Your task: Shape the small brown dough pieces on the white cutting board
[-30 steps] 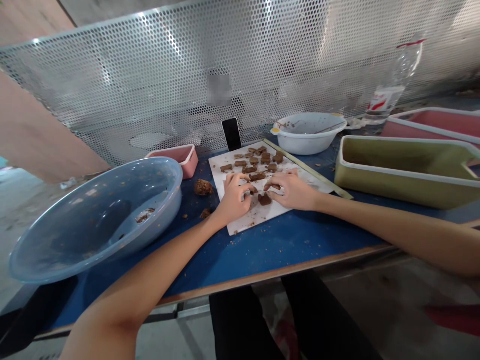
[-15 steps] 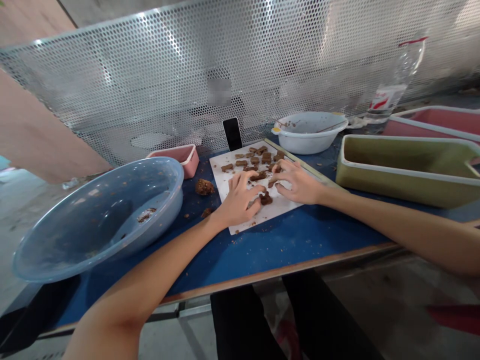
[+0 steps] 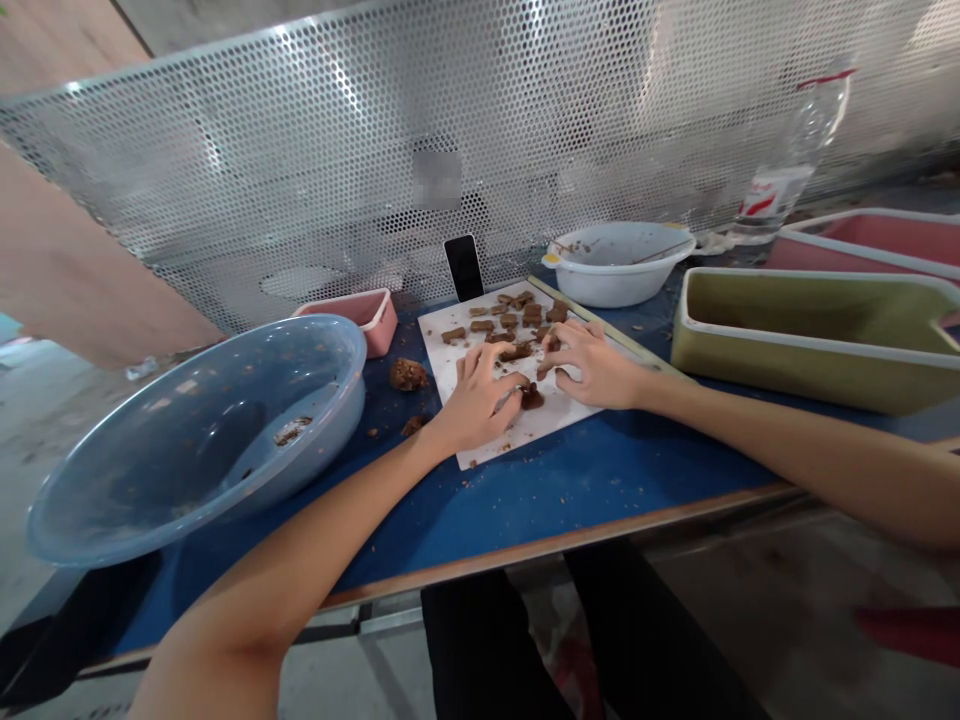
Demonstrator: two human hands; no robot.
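A white sheet [image 3: 480,455] lies on the blue table, scattered with small brown clay-like pieces [image 3: 483,326], some bone-shaped. My left hand [image 3: 480,395] rests over its near left part, with thumb and forefinger closing on the left edge of a darker brown clay-like piece [image 3: 532,398]. To the right, my right hand [image 3: 589,365] hovers low over the sheet with curled fingers apart, thumb separate from the forefinger. Brown bits lie close under its fingertips. Another brown piece [image 3: 516,352] sits between the two hands.
A rough brown lump [image 3: 409,375] lies left of the sheet. Around stand a big blue basin [image 3: 330,420], a small pink box [image 3: 384,325], a phone [image 3: 464,268], a white bowl [image 3: 619,285], a green trough [image 3: 787,365] and a plastic bottle [image 3: 780,190]. A pale strip [image 3: 600,320] edges the sheet.
My left thumb and forefinger have drawn together slightly at the darker brown piece. My right hand has hardly moved; the surrounding things stay put.
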